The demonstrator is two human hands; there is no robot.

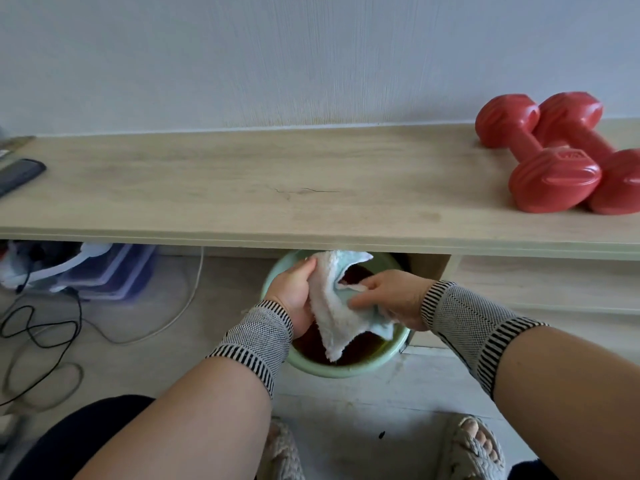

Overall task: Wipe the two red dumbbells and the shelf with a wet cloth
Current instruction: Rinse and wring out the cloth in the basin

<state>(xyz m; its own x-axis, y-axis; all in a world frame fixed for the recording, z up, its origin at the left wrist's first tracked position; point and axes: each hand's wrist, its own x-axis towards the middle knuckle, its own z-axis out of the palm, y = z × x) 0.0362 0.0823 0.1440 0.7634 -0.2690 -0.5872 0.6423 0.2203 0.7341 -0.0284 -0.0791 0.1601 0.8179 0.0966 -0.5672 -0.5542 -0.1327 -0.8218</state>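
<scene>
Red vinyl on both dumbbells, parked at the far right end of the shelf (277, 174). The nearer dumbbell (540, 157) lies angled with one head toward the wall and the other toward the front edge, and it's touching the second dumbbell (588, 140) right beside it, which runs off the right side of the view. There's some raised lettering on the nearer one's front head, but it's too small to read.

Both hands are down below the shelf's front edge, over a pale green basin (346, 370) of dark water on the floor. The cloth (334, 313), white terry with a light blue side, hangs between them above the water. Left hand (294, 292) has its grip curled around the cloth's left edge, and right hand (391, 296) pinches the right side with thumb and fingers. Both wrists wear striped knit wrist sleeves (464, 317).

Pretty much the whole light wood shelf top from the left end to the dumbbells is open room, backed by a pale wall. Only a dark flat gadget (17, 173) sits at the left end, cut off by the frame. Under the shelf on the left there's a pile of clear plastic boxes (114, 271), and black and white cables (45, 337) are looped across the floor. Woven slippers (474, 448) show at the bottom.
</scene>
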